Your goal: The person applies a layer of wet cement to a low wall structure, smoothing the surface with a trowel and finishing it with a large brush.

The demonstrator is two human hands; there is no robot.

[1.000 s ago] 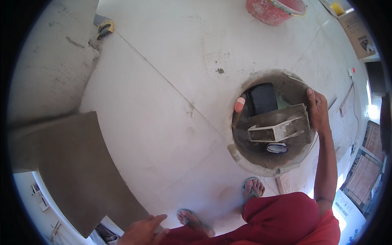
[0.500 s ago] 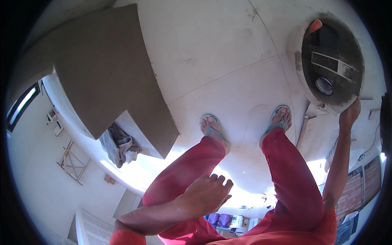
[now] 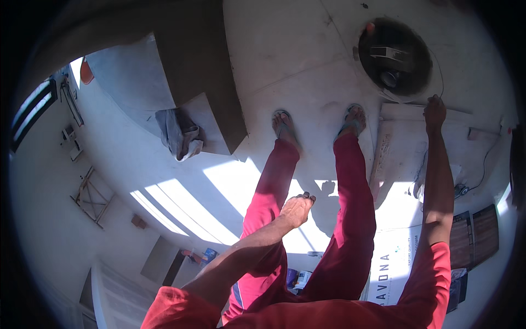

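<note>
At the far right, a round tub (image 3: 421,64) with a pale-handled tool (image 3: 388,53) inside stands on the floor, the right hand (image 3: 435,112) curled at its near edge (whether gripping, I cannot tell), while the left hand (image 3: 297,210), loosely bent and narrow, hangs near the legs.

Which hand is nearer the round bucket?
Right. The right hand is beside the round bucket, at its near side; the left hand is farther back, by the left leg.
</note>
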